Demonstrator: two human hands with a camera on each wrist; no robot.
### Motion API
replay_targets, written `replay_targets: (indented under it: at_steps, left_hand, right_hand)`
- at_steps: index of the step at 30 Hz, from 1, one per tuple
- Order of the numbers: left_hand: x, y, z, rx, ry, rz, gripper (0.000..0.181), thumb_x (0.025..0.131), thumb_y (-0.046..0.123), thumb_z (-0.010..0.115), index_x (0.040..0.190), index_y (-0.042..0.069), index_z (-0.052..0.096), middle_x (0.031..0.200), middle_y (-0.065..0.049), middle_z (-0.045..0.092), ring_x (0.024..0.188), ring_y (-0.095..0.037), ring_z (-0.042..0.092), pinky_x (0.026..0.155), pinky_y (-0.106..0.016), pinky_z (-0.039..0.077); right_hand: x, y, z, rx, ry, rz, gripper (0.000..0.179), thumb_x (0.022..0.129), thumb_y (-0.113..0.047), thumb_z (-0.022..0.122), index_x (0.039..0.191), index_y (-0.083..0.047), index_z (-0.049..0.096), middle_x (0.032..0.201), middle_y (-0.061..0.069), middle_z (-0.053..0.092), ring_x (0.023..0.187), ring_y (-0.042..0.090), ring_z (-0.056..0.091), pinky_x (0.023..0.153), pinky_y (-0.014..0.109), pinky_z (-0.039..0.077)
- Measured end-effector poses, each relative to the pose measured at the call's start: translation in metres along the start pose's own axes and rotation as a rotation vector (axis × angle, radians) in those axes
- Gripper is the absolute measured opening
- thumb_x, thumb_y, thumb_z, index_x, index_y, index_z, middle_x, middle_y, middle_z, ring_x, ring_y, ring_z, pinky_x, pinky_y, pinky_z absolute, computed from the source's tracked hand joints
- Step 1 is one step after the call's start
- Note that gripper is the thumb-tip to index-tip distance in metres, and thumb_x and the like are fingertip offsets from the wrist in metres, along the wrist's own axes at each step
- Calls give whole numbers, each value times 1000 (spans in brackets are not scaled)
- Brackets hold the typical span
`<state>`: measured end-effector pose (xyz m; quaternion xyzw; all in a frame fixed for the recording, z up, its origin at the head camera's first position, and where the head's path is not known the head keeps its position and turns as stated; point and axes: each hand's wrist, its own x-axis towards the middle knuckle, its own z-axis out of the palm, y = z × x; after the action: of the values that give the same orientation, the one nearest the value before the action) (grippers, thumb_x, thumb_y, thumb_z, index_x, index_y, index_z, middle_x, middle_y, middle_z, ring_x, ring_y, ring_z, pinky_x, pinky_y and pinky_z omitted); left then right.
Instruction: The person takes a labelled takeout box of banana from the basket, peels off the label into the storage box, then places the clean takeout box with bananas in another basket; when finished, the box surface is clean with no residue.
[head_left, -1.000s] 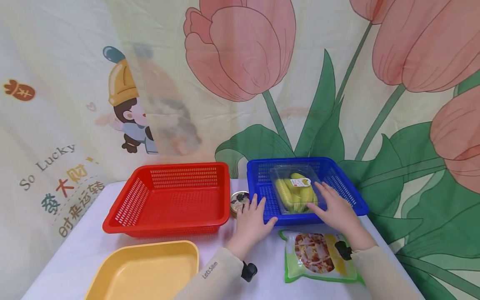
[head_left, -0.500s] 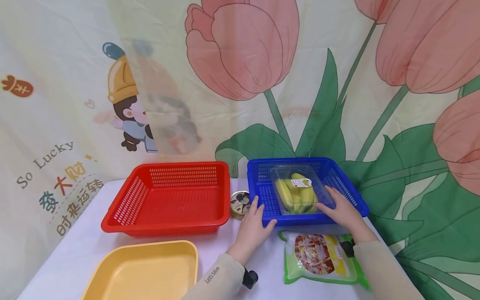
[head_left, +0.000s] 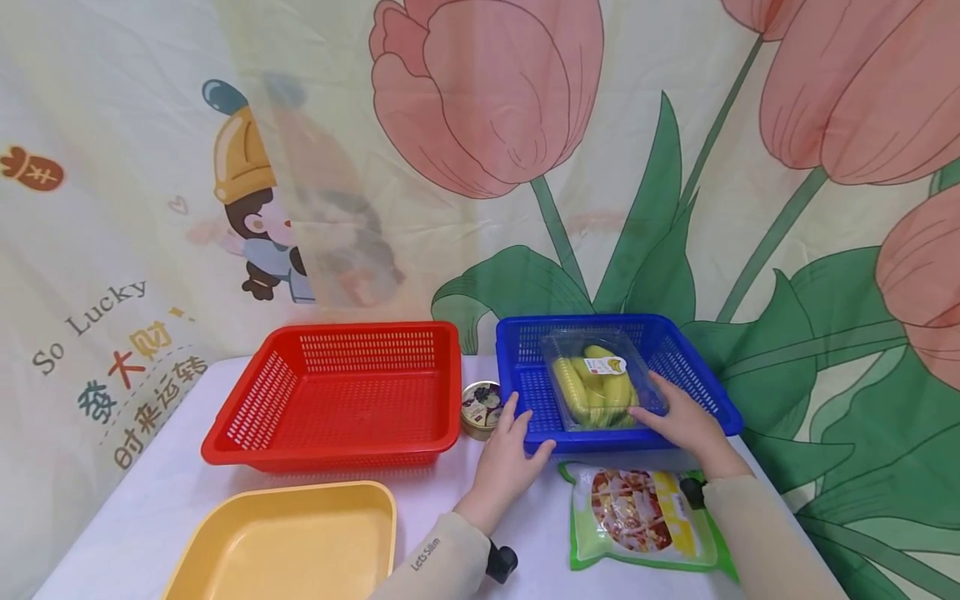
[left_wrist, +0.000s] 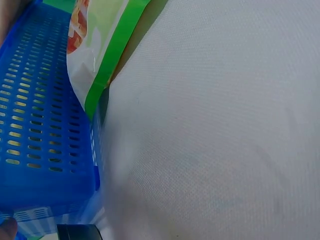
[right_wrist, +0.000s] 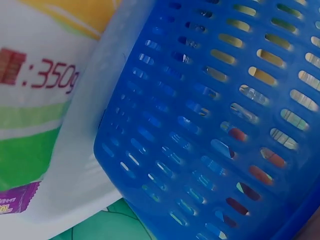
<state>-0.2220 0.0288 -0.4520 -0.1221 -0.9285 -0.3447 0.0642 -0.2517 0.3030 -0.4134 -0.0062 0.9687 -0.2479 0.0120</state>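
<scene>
A blue perforated basket (head_left: 525,387) at the right back holds a clear plastic box (head_left: 551,342) of yellow fruit (head_left: 588,387) with a banana-pictured label. My left hand (head_left: 504,467) is at the basket's front left corner, fingers spread. Over the front right rim reaches my right hand (head_left: 686,429), its thumb at the box's front corner and its fingers along the right side. The basket wall (right_wrist: 200,105) hides most of that hand in the right wrist view. A round tin (head_left: 482,408) stands just beyond my left fingertips.
A red perforated basket (head_left: 360,408) stands to the left, with a yellow tray (head_left: 300,542) before it. A green-edged food bag (head_left: 637,517) lies in front of the blue basket. A purple packet (right_wrist: 19,197) shows beside the bag.
My right hand has shifted right and slightly toward me, from over the box to its right side. My left fingers have drawn back a little, uncovering more of the tin. The box stays put.
</scene>
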Motion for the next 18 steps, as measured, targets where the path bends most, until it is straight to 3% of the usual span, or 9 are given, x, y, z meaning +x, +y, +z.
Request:
replay_targets:
  at_steps: [13, 18]
  left_hand:
    - [1, -1, 3, -15, -1, -7, 60, 84, 46, 57, 132, 10, 48, 153, 0, 17, 125, -27, 45, 97, -42, 43]
    - [1, 0, 2, -19, 8, -3, 60, 84, 46, 58, 131, 10, 48, 152, -1, 18, 124, -27, 46, 97, -42, 44]
  right_hand:
    - [5, 0, 0, 47, 6, 9, 95, 81, -61, 52, 145, -2, 14, 144, 31, 20, 128, 51, 21, 95, 68, 26]
    - [8, -1, 1, 106, 21, -21, 93, 81, -57, 54, 144, 0, 15, 144, 31, 20, 129, 52, 20, 97, 67, 26]
